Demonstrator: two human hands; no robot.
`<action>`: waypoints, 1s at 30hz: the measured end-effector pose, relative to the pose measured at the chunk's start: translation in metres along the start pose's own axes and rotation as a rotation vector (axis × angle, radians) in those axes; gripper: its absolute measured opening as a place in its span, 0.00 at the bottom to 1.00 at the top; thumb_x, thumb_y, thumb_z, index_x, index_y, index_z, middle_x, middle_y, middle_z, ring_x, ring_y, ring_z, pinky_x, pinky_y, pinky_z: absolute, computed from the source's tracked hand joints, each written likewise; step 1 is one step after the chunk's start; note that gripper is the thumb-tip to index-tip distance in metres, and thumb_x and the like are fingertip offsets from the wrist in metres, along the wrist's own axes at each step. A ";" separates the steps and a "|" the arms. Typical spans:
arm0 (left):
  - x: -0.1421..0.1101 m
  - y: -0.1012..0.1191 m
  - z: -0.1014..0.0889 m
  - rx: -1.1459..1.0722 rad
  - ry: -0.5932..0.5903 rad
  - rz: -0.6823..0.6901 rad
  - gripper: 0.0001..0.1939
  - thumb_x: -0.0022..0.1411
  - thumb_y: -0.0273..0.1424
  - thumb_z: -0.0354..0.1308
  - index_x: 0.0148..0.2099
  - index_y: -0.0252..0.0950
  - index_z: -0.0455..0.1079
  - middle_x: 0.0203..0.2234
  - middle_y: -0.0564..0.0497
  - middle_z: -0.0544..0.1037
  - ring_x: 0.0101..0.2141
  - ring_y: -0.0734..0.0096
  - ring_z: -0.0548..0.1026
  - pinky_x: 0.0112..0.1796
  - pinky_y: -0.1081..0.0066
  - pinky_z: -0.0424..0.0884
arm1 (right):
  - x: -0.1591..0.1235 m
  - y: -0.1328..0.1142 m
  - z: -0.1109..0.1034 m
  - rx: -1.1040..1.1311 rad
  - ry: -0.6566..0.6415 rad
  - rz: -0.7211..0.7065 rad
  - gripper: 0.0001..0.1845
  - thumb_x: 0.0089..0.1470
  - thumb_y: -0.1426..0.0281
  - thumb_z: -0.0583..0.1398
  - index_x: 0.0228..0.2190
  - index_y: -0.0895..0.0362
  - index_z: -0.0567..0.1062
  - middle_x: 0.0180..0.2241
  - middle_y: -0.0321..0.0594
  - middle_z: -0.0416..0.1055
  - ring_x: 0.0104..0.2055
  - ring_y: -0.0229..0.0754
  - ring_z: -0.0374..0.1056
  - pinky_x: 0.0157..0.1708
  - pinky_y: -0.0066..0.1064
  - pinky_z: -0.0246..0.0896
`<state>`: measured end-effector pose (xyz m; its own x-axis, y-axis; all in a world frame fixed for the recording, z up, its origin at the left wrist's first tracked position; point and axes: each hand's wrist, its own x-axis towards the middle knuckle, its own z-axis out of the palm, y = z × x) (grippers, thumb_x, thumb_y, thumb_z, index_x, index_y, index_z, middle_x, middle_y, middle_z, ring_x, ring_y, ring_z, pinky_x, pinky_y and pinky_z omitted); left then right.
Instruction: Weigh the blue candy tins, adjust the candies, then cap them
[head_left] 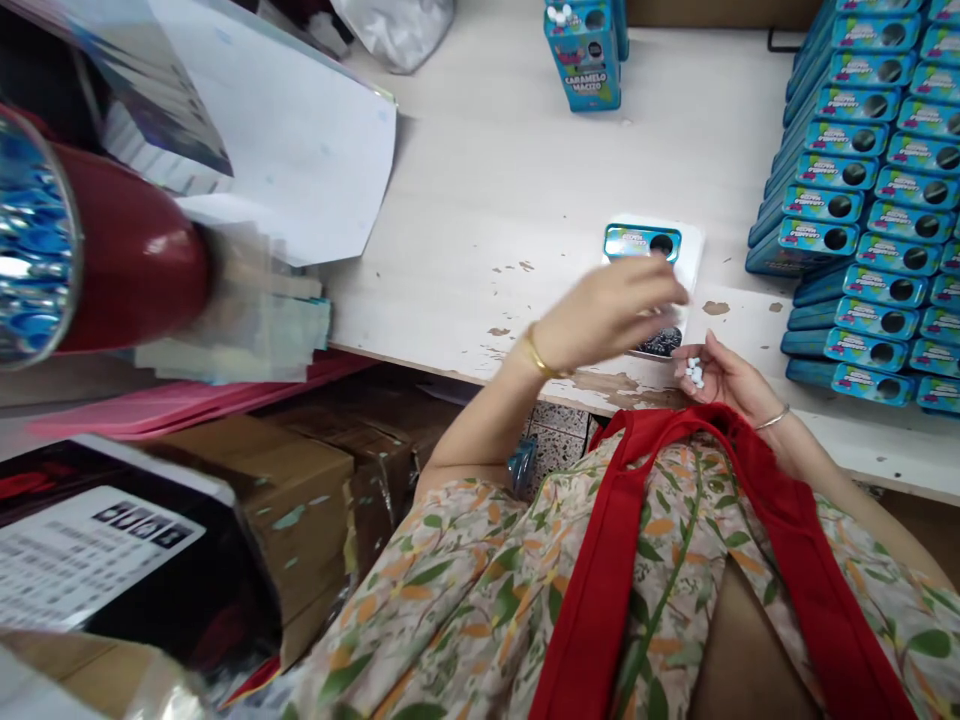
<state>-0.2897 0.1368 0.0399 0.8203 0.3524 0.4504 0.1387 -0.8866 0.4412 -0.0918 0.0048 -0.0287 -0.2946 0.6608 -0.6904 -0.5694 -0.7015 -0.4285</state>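
Note:
A blue tin with a round dark opening in its top stands on a small white device, possibly a scale, near the table's front edge. Over the tin's near side is my left hand, slightly blurred, its fingers bent together close to the opening. Whatever those fingers may hold does not show. My right hand, palm up and cupped at the table edge, holds several small white candies. A dark speckled patch of the device shows between my hands.
Rows of similar blue tins stand at the right. Another blue tin with white candies on top is at the back. On the left are a red container of shiny blue pieces, paper sheets and cardboard boxes below.

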 end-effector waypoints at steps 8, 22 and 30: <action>-0.036 -0.027 -0.013 0.009 0.433 -0.329 0.13 0.72 0.40 0.51 0.54 0.46 0.69 0.41 0.48 0.78 0.42 0.63 0.75 0.42 0.58 0.75 | -0.013 -0.004 -0.003 -0.030 0.099 -0.068 0.14 0.47 0.63 0.70 0.34 0.60 0.80 0.28 0.38 0.71 0.24 0.31 0.63 0.18 0.21 0.57; -0.045 -0.068 0.000 0.010 0.293 -0.356 0.22 0.71 0.52 0.48 0.55 0.44 0.67 0.44 0.48 0.74 0.42 0.63 0.74 0.42 0.58 0.74 | -0.018 0.001 -0.020 -0.073 0.184 -0.092 0.15 0.45 0.64 0.72 0.34 0.59 0.80 0.28 0.37 0.71 0.25 0.31 0.63 0.22 0.20 0.61; -0.037 -0.064 0.005 0.033 0.109 -0.407 0.30 0.65 0.57 0.51 0.62 0.47 0.60 0.50 0.46 0.73 0.49 0.60 0.69 0.47 0.52 0.71 | -0.015 0.007 -0.024 -0.084 0.169 -0.098 0.13 0.49 0.66 0.67 0.36 0.60 0.79 0.29 0.38 0.71 0.25 0.32 0.64 0.24 0.23 0.63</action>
<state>-0.3260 0.1788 -0.0093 0.6315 0.7040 0.3250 0.4585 -0.6770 0.5757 -0.0728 -0.0163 -0.0349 -0.1042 0.6780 -0.7276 -0.5211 -0.6604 -0.5407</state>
